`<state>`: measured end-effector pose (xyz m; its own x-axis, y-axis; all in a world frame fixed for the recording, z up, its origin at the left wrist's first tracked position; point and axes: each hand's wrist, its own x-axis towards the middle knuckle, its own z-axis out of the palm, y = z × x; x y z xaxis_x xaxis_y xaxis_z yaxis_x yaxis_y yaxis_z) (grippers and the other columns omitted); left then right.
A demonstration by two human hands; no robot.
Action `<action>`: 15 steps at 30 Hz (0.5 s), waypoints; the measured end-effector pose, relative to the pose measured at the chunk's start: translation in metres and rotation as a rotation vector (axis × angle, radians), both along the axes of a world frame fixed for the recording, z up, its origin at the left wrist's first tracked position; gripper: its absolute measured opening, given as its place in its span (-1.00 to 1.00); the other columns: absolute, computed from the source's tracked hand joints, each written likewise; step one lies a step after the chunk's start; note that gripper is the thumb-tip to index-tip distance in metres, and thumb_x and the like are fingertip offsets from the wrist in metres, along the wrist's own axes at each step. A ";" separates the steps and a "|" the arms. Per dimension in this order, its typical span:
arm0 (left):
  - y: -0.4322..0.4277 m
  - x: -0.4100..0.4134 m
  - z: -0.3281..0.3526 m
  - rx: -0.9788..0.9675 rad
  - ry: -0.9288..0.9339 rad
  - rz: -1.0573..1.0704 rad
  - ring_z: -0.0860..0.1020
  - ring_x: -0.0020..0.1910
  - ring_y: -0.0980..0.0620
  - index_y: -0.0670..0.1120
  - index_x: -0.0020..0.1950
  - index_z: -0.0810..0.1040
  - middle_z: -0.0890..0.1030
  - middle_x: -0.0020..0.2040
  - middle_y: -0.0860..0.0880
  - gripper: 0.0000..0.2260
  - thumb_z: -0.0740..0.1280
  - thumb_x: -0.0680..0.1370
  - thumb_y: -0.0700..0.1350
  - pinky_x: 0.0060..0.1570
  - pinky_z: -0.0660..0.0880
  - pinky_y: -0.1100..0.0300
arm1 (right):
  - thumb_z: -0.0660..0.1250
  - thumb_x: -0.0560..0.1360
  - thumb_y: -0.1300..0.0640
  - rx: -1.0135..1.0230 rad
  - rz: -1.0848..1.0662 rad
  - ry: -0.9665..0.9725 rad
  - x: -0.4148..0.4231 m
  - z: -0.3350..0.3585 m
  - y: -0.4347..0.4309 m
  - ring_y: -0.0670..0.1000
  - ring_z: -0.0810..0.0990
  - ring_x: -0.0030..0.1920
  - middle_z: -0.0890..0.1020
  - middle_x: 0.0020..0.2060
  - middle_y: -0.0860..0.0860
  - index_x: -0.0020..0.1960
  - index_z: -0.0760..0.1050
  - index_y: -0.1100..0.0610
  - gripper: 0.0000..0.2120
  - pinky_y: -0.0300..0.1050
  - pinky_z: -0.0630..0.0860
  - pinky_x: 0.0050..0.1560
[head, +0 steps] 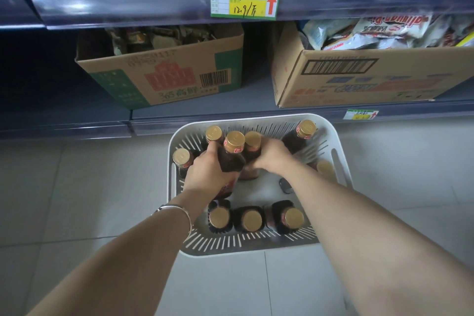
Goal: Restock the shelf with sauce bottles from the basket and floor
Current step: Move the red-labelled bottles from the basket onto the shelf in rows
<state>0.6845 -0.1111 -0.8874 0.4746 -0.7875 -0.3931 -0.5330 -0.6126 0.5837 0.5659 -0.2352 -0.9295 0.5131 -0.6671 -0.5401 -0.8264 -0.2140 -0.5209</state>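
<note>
Over the middle of the white basket (246, 241), which stands on the floor just before the lowest shelf (200, 108), both hands are closed around bottles. The left hand (205, 172) has its fingers wrapped around the dark body of one sauce bottle (232, 159). This bottle appears lifted above its neighbours and is tilted, the gold cap pointing up and away toward the shelf, the bottom toward the person. The right hand (269, 155) grasps a second bottle (252, 140) just beside it, near the shoulder. That one stands nearly upright, and I cannot tell if it has left the basket floor. From the fingers the shelf lies straight ahead and a little higher. The bare strip between the left box (159, 79) and the right box (359, 77) is in front of both hands. The dark free part of the shelf is nearer to the left hand. I judge the tilted bottle must come upright before it is set there.
</note>
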 end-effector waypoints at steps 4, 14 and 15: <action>-0.001 -0.007 0.024 -0.021 -0.003 -0.014 0.56 0.00 -0.15 -0.04 0.09 0.33 0.61 0.01 -0.09 -0.49 0.47 0.28 0.07 -0.09 0.50 0.04 | 0.50 0.24 -0.07 -0.001 -0.187 -0.105 -0.009 0.034 0.002 0.12 0.60 0.03 0.64 -0.07 0.04 0.13 0.50 -0.01 -0.51 -0.17 0.47 -0.04; -0.015 -0.037 0.180 -0.110 -0.013 0.003 0.45 -0.21 -0.02 0.04 -0.06 0.27 0.49 -0.20 0.07 -0.56 0.45 0.29 0.14 -0.23 0.37 0.14 | 0.56 0.15 -0.10 0.164 -0.644 -0.294 -0.039 0.196 0.005 0.15 0.67 -0.22 0.67 -0.23 0.05 0.03 0.51 0.00 -0.49 0.11 0.65 -0.19; -0.018 -0.042 0.203 -0.097 -0.017 -0.018 0.46 -0.20 -0.03 0.04 -0.07 0.27 0.49 -0.19 0.07 -0.57 0.44 0.29 0.15 -0.23 0.37 0.14 | 0.55 0.15 -0.10 0.159 -0.644 -0.298 -0.043 0.218 0.003 0.17 0.68 -0.22 0.68 -0.21 0.07 0.01 0.53 0.00 -0.52 0.10 0.65 -0.22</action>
<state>0.6424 -0.1290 -0.6847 0.4663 -0.8297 -0.3068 -0.5535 -0.5442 0.6305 0.5233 -0.2317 -0.7111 0.1853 -0.8113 -0.5544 -0.5811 0.3645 -0.7276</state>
